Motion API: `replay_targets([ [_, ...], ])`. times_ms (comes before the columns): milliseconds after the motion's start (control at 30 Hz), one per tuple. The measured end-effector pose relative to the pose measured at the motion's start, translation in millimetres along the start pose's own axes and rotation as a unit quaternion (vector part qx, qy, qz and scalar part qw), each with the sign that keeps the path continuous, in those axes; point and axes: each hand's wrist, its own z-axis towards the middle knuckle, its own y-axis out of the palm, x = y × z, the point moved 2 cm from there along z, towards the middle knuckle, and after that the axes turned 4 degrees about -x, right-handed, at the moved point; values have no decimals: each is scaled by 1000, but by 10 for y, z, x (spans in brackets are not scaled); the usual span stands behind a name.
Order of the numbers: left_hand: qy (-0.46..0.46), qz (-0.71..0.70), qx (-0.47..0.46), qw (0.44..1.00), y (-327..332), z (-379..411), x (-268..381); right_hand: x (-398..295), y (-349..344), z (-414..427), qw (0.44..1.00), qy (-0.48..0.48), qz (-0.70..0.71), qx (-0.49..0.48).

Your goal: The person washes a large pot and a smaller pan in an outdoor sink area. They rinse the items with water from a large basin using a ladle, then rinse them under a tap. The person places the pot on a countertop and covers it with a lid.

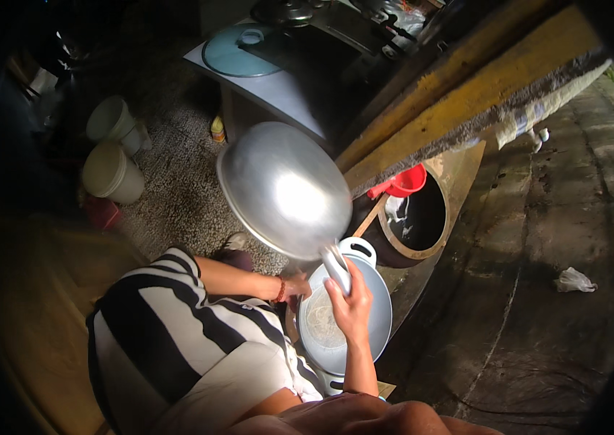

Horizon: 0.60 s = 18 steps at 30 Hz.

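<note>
My right hand [351, 304] grips the handle of a shiny metal wok [285, 190], whose rounded underside faces the camera. Beneath that hand lies a pale blue pan [377, 321] with two white loop handles and a round, whitish patch inside. My left hand [298, 288], with a red beaded bracelet at the wrist, is at the pan's left rim; its fingers are partly hidden, so its hold cannot be told. Just beyond the pan, a red plastic dipper [409, 180] rests at the rim of a large dark vat [440, 239], beside a wooden stick [369, 217].
A table [296, 100] holds a blue lid [230, 51] and dark cookware. Two white buckets [122, 176] stand on the speckled floor at left. A yellow-brown beam [464, 92] slants across the upper right. A crumpled plastic bag [575, 280] lies on the dark paving.
</note>
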Motion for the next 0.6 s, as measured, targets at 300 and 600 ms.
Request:
replay_targets([
  [300, -31, 27, 11, 999, -670, -19, 350, -220, 1028, 2240, 988, -61, -51, 129],
  [600, 111, 73, -48, 990, -1405, 59, 802, 269, 1604, 4041, 964, 91, -165, 187],
])
